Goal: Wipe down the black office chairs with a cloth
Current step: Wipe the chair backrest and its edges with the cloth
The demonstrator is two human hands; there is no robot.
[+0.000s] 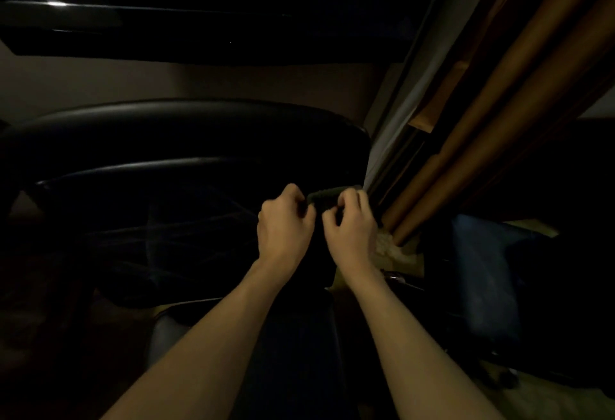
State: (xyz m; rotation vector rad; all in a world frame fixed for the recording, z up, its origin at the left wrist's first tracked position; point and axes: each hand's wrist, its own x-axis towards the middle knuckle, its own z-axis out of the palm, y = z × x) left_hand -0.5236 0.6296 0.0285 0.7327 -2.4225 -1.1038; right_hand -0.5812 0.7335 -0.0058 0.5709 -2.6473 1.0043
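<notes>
The scene is very dark. A black office chair point(186, 153) fills the left and middle, its curved backrest top facing me. In front of the chair's right side, my left hand point(286, 223) and my right hand point(349, 223) are held close together. Both pinch a small dark cloth point(327, 196) that stretches between their fingers. Most of the cloth is hidden behind the fingers and blends into the dark chair.
A dark desk edge point(166, 30) runs across the top. Long brown rolls point(499, 113) and a pale panel point(409, 100) lean diagonally at the right. A blue object point(486, 270) lies low at the right, beside something pale point(392, 250).
</notes>
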